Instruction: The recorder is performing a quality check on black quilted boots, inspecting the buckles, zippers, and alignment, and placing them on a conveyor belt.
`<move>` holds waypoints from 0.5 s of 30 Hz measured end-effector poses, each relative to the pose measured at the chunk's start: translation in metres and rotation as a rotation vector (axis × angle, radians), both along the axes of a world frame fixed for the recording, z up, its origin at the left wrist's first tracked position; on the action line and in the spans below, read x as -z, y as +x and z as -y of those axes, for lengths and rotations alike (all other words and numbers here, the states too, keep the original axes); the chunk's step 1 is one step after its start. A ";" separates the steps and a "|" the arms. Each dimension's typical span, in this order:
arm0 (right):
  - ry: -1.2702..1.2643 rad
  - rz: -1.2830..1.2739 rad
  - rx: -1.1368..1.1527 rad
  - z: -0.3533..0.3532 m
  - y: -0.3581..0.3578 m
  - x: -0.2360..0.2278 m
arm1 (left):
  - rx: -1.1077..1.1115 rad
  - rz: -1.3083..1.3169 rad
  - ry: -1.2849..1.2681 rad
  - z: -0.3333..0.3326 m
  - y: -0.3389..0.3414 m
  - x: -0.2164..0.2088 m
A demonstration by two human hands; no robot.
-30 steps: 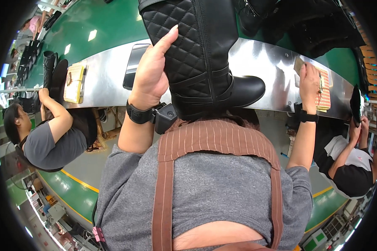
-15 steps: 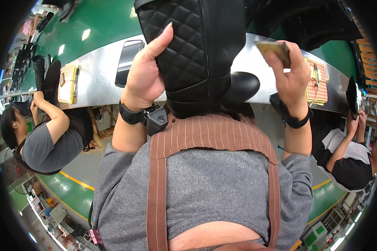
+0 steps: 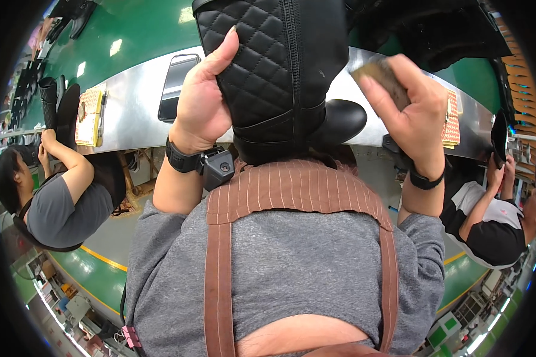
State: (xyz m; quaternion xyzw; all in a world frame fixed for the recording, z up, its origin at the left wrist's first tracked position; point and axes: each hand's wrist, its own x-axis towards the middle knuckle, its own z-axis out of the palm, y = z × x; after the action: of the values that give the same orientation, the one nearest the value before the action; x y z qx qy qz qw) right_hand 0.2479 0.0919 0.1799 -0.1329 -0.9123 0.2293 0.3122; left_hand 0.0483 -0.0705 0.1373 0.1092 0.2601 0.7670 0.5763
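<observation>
"Black tall boot of quilted and smooth leather-like material [image 3: 262, 77]: we have it upright before our chest, above the near edge of the shiny, bare-metal table [image 3: 131, 116]. Can we read anything around it?"

"We see small repeated red-and-white motifs on the yellow-edged stack of sheets [image 3: 87, 128] at the left and on the orange-red patterned stack [image 3: 451, 122] at the right, all too tiny for us to make out. Same with the little reddish mark on the co-worker's grey-and-black shirt [image 3: 497, 229]."

"How does the boot look to us?"

"Diamond stitching fills the left of its shaft, a dark zip [image 3: 294, 59] runs down beside that, and the panel past it is smooth, with one small pale mark (scuff or glint, we can't tell). The rounded, glossy black toe [image 3: 345, 121] points right."

"And our hands?"

"Our left hand [image 3: 205, 107] is partly closed round the shaft's left edge, thumb on the quilting, fingers hidden behind. Our right hand [image 3: 420, 110] is curled, pinching a flat brownish block [image 3: 384, 78], slightly blurred, just beside the shaft; whether block and boot touch, we can't tell."
</observation>
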 end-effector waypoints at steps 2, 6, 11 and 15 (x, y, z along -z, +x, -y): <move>-0.014 -0.201 0.001 0.011 -0.020 0.005 | 0.013 0.048 0.047 -0.003 0.003 0.001; 0.220 -0.083 -0.021 0.013 -0.023 0.015 | 0.041 -0.004 0.021 0.000 -0.002 -0.001; 0.036 0.096 -0.078 0.016 0.001 -0.015 | 0.031 0.022 0.028 0.003 0.006 -0.001; 0.106 -0.076 -0.034 0.013 -0.020 0.012 | 0.005 0.006 0.024 -0.003 0.006 -0.002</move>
State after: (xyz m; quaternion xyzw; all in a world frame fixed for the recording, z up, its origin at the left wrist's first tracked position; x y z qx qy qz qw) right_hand 0.2279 0.0784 0.1678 -0.0920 -0.9127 0.1908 0.3493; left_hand 0.0545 -0.0679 0.1389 0.1142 0.2488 0.7691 0.5776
